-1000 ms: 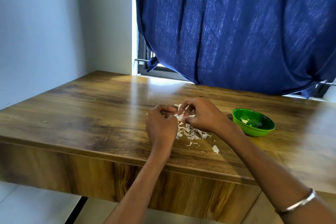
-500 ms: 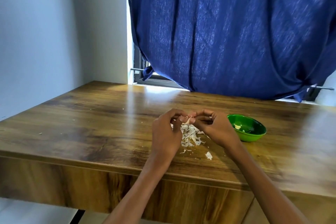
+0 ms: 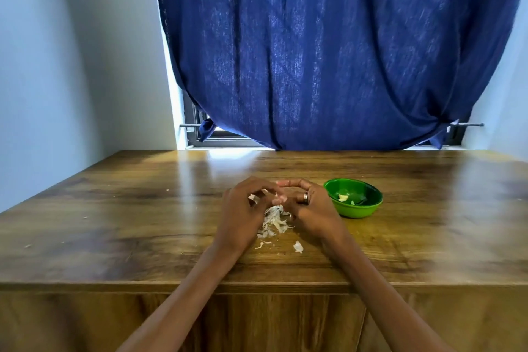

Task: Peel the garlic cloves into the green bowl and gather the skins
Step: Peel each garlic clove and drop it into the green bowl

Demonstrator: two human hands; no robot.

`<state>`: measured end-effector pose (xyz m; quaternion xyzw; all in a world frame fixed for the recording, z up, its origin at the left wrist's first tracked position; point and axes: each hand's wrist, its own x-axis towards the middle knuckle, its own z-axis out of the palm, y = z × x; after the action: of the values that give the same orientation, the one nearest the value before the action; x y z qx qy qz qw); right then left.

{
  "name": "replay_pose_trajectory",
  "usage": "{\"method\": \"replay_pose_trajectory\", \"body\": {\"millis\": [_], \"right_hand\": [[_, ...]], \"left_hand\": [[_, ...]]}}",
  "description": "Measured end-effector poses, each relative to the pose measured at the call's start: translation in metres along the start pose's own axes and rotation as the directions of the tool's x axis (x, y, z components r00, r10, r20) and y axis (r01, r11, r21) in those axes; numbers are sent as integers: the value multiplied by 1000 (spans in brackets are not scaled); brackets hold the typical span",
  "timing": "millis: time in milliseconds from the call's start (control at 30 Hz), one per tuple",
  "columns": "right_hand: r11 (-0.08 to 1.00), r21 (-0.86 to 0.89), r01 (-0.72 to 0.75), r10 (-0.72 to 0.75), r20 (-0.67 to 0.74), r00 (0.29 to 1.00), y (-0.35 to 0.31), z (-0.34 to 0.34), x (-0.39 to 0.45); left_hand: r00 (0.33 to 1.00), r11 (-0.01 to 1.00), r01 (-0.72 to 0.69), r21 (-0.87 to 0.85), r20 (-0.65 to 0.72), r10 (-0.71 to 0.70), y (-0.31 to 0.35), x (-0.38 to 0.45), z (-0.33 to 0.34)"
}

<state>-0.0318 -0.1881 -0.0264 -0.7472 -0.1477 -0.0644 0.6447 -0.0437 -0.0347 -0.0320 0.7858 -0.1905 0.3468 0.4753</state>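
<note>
Nearest you, a few loose scraps lie on the wooden table, and just beyond them the pile of garlic skins sits between your wrists. Above the pile your left hand and right hand meet with fingers curled, pinching something small and pale between them, though you cannot tell whether it is a clove or skin. Just right of your right hand stands the green bowl with a few peeled cloves inside, and farther back a blue curtain hangs over the window.
</note>
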Motion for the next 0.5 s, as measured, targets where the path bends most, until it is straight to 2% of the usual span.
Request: {"method": "replay_pose_trajectory", "body": {"millis": [100, 233, 367, 500], "right_hand": [[1000, 26, -3, 4, -25, 1000, 2, -1, -1], [998, -38, 49, -51, -66, 997, 3, 0, -3], [974, -148, 170, -180, -59, 982, 4, -2, -6], [968, -149, 201, -212, -58, 976, 3, -2, -8]], "left_hand": [[1000, 1000, 10, 4, 5, -10, 0, 4, 0], [1000, 1000, 22, -20, -12, -22, 4, 7, -3], [995, 992, 93, -85, -16, -94, 3, 4, -4], [988, 977, 146, -154, -18, -151, 3, 3, -3]]}}
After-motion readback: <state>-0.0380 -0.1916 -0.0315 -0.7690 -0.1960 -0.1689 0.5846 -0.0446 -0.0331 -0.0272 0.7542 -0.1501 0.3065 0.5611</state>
